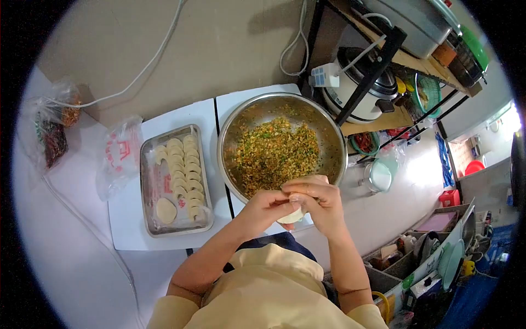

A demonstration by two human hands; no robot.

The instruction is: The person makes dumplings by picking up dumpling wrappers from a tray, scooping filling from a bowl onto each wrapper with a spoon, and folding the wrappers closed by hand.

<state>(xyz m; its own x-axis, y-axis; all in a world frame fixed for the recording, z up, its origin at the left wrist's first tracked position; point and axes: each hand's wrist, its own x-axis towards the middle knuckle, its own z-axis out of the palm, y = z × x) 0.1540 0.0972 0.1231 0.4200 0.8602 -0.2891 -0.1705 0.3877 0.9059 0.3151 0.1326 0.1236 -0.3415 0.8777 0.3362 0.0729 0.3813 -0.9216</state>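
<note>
Both my hands meet over the near rim of a large steel bowl that holds a chopped orange and green filling. Between them is a pale dough wrapper, partly hidden by the fingers. My left hand pinches it from the left, and my right hand has its fingers closed over it from the right. Left of the bowl lies a metal tray with rows of folded dumplings and one flat round wrapper near its front left corner.
A white table bears the tray and bowl. Plastic bags lie at its left edge. At the right, a shelf carries a rice cooker and a green basket. Cluttered bins stand at the lower right.
</note>
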